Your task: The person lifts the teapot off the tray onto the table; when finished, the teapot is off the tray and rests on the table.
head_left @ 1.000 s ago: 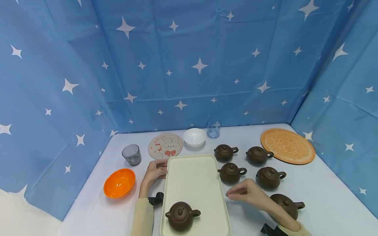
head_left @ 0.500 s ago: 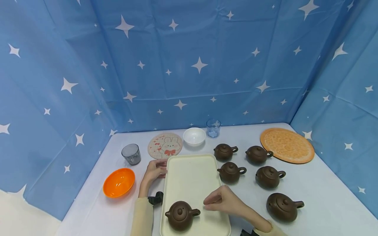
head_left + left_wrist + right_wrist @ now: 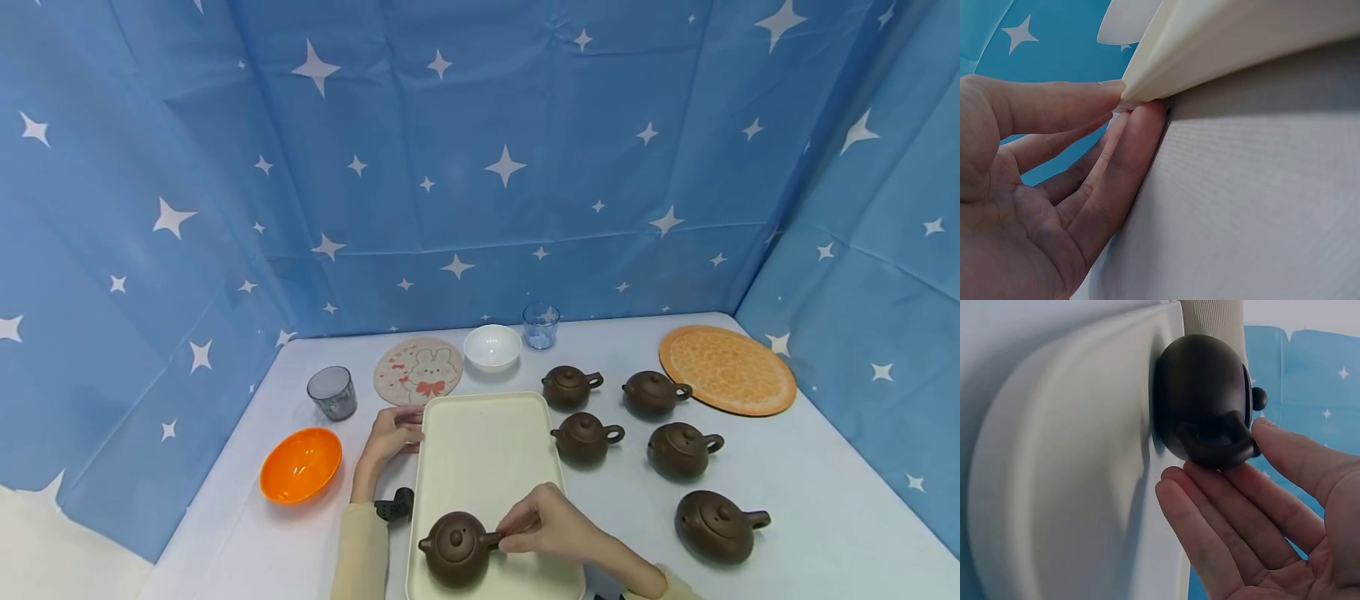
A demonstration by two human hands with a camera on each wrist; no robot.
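A dark brown teapot point(image 3: 454, 568) stands on the near end of a cream rectangular tray point(image 3: 483, 458), its handle pointing right. At that handle, my right hand point(image 3: 553, 529) pinches with thumb and fingertips. The right wrist view shows the thumb against the handle's end and the fingers point(image 3: 1188, 515) just beneath the teapot point(image 3: 1200, 387). My left hand point(image 3: 393, 435) holds the tray's left edge near its far corner. Up close in the left wrist view, its thumb point(image 3: 1063, 100) and index finger pinch the tray's rim point(image 3: 1154, 69).
Several matching teapots point(image 3: 585, 440) stand right of the tray. Behind are a bunny mat point(image 3: 420, 371), white bowl point(image 3: 492, 348) and blue glass point(image 3: 541, 327). An orange bowl point(image 3: 302, 465) and grey glass point(image 3: 333, 393) lie left; a round orange mat point(image 3: 727, 371) lies far right.
My right hand has moved left, from beside the tray over it to the teapot's handle. The left hand keeps its hold on the tray's edge.
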